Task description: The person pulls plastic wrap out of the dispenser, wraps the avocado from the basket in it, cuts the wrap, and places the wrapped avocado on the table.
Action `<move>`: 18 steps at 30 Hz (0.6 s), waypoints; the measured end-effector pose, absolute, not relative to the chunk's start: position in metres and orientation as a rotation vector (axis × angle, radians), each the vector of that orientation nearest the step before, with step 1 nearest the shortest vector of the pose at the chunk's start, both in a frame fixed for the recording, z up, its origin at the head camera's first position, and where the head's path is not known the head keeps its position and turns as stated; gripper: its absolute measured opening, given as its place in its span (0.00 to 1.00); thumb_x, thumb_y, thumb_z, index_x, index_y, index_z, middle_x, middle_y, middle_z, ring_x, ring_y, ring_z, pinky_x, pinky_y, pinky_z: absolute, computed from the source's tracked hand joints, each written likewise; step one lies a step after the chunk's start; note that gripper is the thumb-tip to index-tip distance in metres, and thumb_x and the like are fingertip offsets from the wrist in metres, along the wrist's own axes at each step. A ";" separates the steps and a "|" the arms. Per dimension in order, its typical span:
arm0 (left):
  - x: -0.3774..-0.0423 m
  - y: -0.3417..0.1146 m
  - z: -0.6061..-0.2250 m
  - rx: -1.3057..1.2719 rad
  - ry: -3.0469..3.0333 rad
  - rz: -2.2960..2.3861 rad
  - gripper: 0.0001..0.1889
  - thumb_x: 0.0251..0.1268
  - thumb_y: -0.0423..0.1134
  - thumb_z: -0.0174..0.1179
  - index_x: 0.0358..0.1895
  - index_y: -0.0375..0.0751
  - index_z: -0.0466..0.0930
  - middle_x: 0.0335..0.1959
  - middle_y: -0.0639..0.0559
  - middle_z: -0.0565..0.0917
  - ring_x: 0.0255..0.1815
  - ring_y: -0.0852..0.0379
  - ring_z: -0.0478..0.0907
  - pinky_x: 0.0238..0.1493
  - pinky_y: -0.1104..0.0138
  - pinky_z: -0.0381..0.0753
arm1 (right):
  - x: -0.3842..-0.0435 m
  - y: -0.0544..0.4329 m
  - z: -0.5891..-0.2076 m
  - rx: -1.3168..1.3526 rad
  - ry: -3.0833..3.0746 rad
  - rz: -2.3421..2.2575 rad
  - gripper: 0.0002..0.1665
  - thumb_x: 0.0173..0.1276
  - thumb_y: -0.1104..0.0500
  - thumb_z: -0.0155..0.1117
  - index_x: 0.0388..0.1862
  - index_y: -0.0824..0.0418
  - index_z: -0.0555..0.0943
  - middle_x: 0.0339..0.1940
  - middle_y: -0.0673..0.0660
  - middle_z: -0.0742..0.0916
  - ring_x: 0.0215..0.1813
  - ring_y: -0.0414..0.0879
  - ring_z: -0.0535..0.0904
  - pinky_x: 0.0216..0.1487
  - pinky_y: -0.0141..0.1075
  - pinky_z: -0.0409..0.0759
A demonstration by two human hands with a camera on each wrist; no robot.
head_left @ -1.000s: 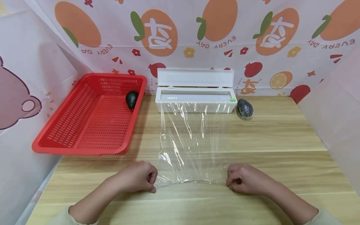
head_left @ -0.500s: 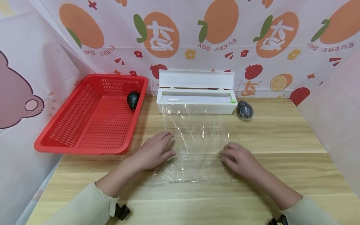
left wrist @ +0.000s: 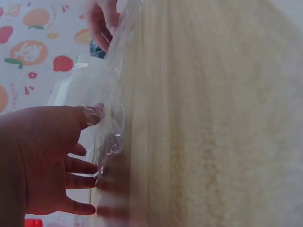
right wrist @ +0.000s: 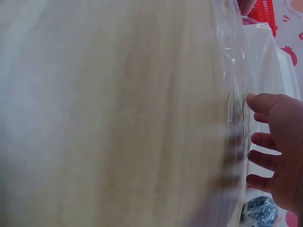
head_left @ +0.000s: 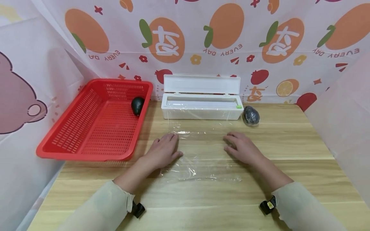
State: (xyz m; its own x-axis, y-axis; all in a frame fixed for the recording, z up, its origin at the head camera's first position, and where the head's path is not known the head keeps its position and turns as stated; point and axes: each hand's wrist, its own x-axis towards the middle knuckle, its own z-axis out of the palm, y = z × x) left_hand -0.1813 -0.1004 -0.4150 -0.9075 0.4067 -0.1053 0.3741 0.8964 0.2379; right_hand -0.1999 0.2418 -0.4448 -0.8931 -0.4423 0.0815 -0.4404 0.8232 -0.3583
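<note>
A clear sheet of plastic wrap (head_left: 202, 166) runs from a white wrap dispenser (head_left: 202, 112) down over the wooden table. The dispenser's lid (head_left: 202, 85) stands up at the back. My left hand (head_left: 164, 150) touches the sheet's left edge with fingers extended; in the left wrist view the wrap overlaps the thumb (left wrist: 92, 115). On the opposite edge lies my right hand (head_left: 242, 147), its fingers loosely spread against the wrap. In the right wrist view, its fingertips (right wrist: 251, 139) are right at the film. Neither hand grips anything.
A red plastic basket (head_left: 127, 154) stands at the left, with a dark avocado (head_left: 137, 106) against its right wall. Right of the dispenser sits a wrapped avocado (head_left: 251, 115). Behind everything hangs a fruit-patterned cloth (head_left: 202, 54). The wooden table (head_left: 202, 205) stretches towards me.
Both hands have let go of the wrap's near corners and moved forward along its side edges, fingers now straightened. The sheet, earlier pulled taut, now lies lower and looser.
</note>
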 end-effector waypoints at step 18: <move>-0.158 -0.107 -0.359 0.742 2.915 0.409 0.36 0.69 0.57 0.57 0.73 0.38 0.63 0.75 0.40 0.63 0.75 0.41 0.61 0.71 0.46 0.64 | -0.119 0.258 -0.441 -1.028 2.772 -0.868 0.09 0.64 0.44 0.70 0.41 0.42 0.83 0.35 0.38 0.79 0.34 0.33 0.72 0.36 0.28 0.75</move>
